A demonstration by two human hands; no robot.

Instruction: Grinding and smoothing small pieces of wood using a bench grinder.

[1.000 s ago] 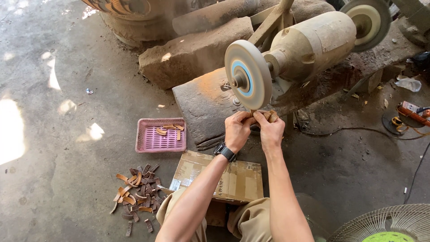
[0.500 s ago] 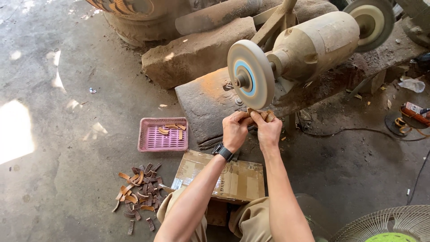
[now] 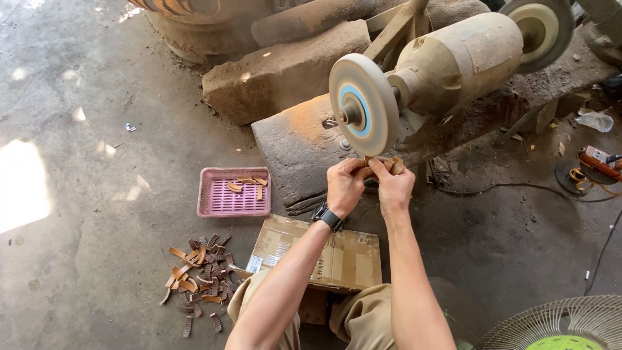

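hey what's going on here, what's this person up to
A person is holding a small brown piece with both hands, left hand and right hand, up to the lower edge of a bench grinder's wheel. A pink tray holds a few similar pieces, with a pile on the floor beside a cardboard box.

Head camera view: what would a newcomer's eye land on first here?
The round grinding wheel at centre, with the left hand and right hand pressing a small brown piece against its lower edge. Left of them sits a pink tray, and below it a pile of brown pieces on the floor.
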